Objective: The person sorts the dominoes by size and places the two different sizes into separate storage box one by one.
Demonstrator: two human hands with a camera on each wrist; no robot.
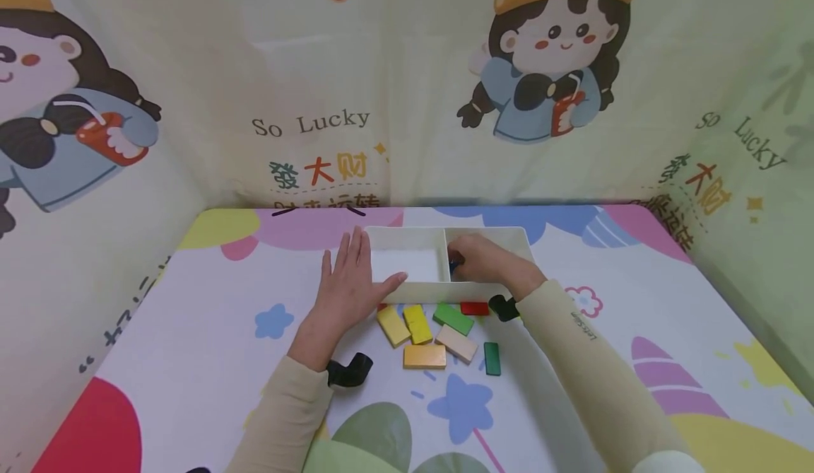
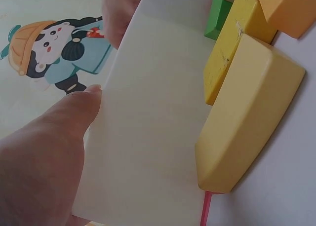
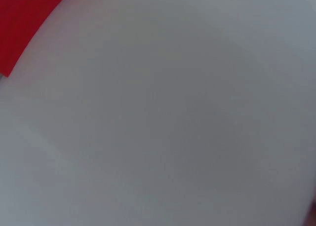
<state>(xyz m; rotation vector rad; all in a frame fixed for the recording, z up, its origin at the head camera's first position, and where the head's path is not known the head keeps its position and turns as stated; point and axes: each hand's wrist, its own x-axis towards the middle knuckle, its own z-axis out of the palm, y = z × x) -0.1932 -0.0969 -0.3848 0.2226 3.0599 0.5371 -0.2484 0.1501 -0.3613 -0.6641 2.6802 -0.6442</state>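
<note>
A white box (image 1: 407, 292) with a divider and two compartments stands on the table. My left hand (image 1: 346, 282) lies along its left end, fingers straight, with the thumb (image 2: 81, 107) over the front rim. Down in the right compartment, my right hand (image 1: 480, 257) pinches a dark blue block (image 1: 453, 265), mostly hidden by the fingers. In front of the box lie a pale yellow block (image 1: 393, 326), a bright yellow block (image 1: 417, 324), a green block (image 1: 453, 319) and a red block (image 1: 474, 308). The right wrist view shows mostly the box's blurred white wall.
Nearer to me are a beige block (image 1: 456, 343), an orange block (image 1: 425, 357) and a dark green block (image 1: 492, 358). A bit of red (image 1: 382, 307) shows beside the box's front wall. The printed cloth (image 1: 420, 169) hangs behind the patterned table (image 1: 210, 317).
</note>
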